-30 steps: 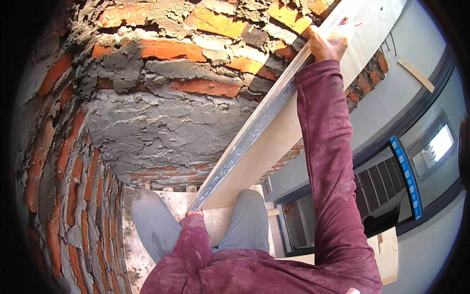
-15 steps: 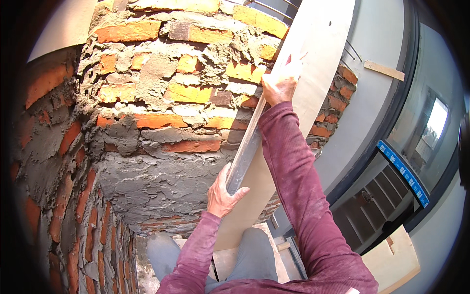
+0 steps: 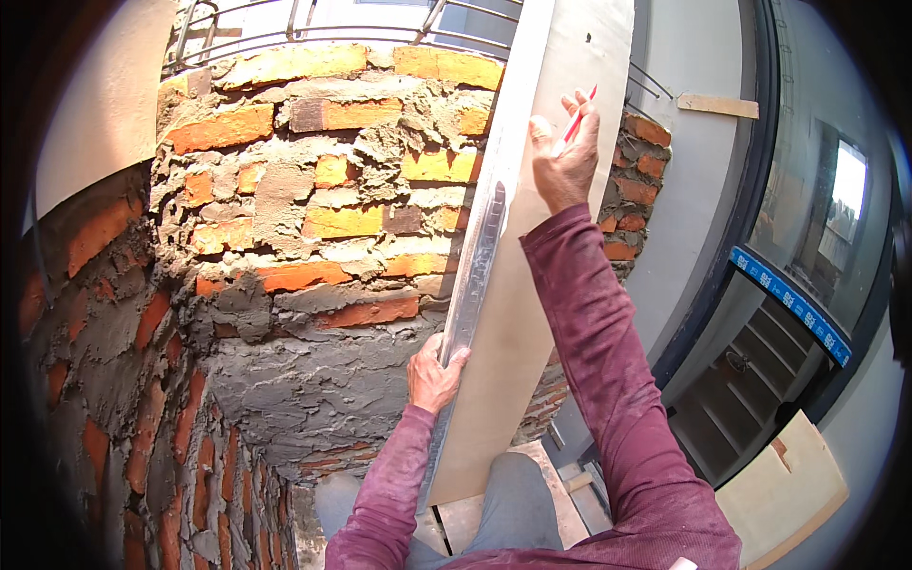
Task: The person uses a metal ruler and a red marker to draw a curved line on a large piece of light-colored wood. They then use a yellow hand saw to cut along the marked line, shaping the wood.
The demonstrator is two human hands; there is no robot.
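Note:
A long pale wooden board (image 3: 503,380) stands tilted in front of the brick wall, its lower end near my legs. Along its left edge lies a narrow silvery metal straightedge (image 3: 472,290). My left hand (image 3: 434,377) is closed round the straightedge, thumb on the board side and fingers on the wall side. Higher up, my right hand (image 3: 567,163) is over the board's face with a slim red pencil (image 3: 576,121) between thumb and fingers. Its other fingers are partly curled. Whether the pencil touches the board I cannot tell.
Rough brick wall (image 3: 366,223) with grey mortar stands ahead, another mortared brick wall (image 3: 142,408) at the left. Steel rebar (image 3: 356,36) runs along the top. At right are a dark-framed glass door (image 3: 807,209), blue tape (image 3: 790,306) and a loose wooden panel (image 3: 784,494).
My right hand has left the straightedge's upper part and moved over the board's face, showing the red pencil. The straightedge now reaches below my left hand. The view has shifted, showing more rebar.

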